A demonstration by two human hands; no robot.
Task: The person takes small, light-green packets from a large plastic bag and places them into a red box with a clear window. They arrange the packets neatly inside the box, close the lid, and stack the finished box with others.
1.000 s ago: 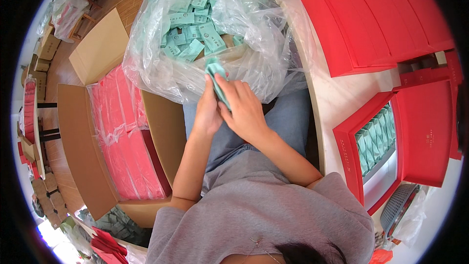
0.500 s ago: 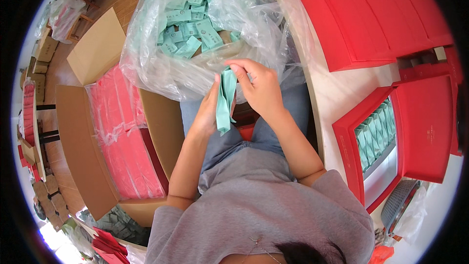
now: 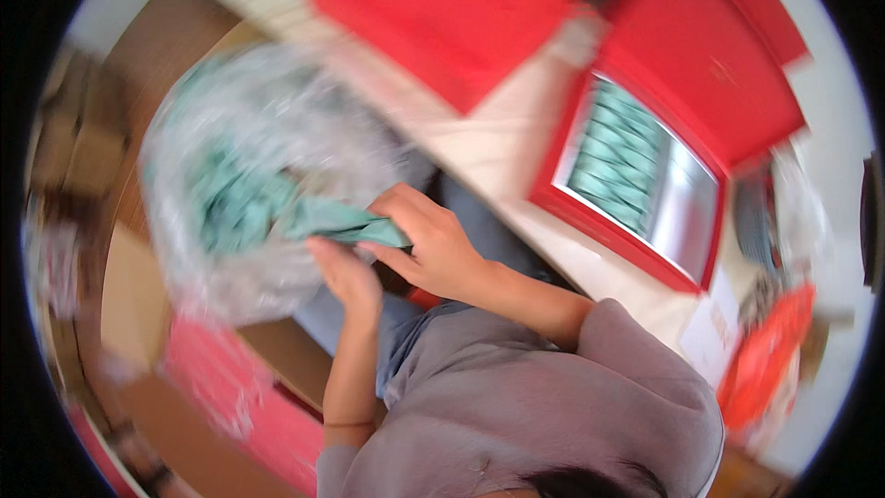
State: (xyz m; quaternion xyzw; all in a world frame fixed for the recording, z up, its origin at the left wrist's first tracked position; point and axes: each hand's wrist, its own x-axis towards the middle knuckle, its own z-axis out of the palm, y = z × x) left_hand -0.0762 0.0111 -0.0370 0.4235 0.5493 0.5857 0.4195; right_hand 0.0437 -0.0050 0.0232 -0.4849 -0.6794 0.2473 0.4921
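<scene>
My right hand [image 3: 438, 244] pinches one end of a long, folded green packet [image 3: 332, 219] between thumb and fingers, and my left hand [image 3: 348, 278] is right by its lower edge, too blurry for me to tell if it grips too. The packet points over a crinkly, see-through plastic bag [image 3: 318, 124] with a heap of small green packets [image 3: 230, 207] inside. Past that, an open red box [image 3: 599, 229] with a row of shiny green packets [image 3: 616, 152] sits on a pale table [image 3: 489, 157].

No text legible; faint marks on white card [image 3: 711, 327] too blurred.
</scene>
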